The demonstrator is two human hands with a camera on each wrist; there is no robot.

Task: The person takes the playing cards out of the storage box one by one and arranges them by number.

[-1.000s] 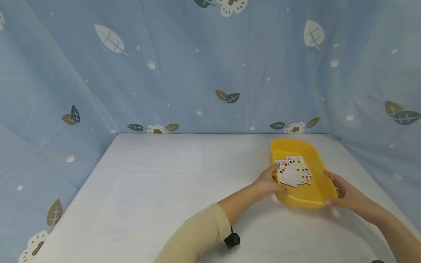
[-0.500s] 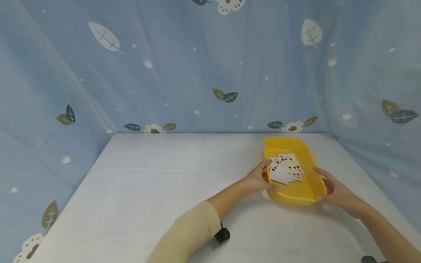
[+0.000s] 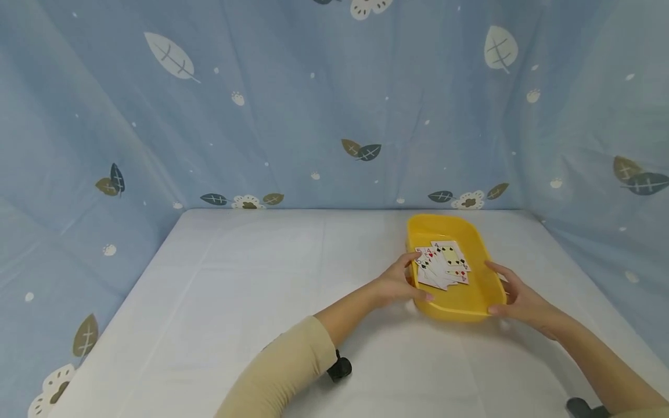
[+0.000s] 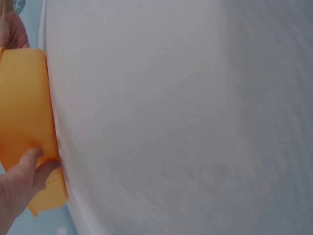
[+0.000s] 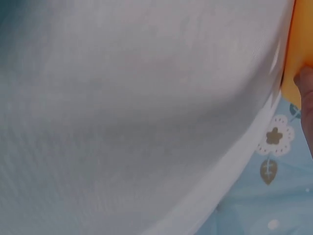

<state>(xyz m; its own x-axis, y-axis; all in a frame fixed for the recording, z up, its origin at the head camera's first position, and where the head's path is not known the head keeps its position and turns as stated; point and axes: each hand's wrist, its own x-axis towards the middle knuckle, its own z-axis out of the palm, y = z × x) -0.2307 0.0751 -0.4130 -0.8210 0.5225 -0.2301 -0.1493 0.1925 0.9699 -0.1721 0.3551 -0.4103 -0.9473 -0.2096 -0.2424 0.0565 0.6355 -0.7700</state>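
The 2 hands hold 1 yellow tray (image 3: 465, 299), located on the right part of the white-covered table (image 3: 251, 290), toward its back edge. The left hand (image 3: 392, 285) is clamped on the left side of the tray: the thumb lies over the rim at the near left, and the forefinger crosses the rim farther back, next to the cards. The right hand (image 3: 522, 302) is clamped on the opposite side, with the thumb at the near right corner and the other fingers along the right wall. The left wrist view shows fingers against the tray's outer wall. Whether the tray base touches the cloth cannot be determined. The playing cards (image 3: 441, 267) lie face up inside the tray, overlapping in a loose fan near the left wall; a 4 of spades is at the upper right of the pile. A beige sleeve (image 3: 282, 371) covers the left forearm, with 1 black object (image 3: 340, 370) beside its cuff. A 2nd black part (image 3: 580, 408) shows beside the right forearm. A blue curtain (image 3: 282, 104) with leaf and flower prints hangs behind the table.
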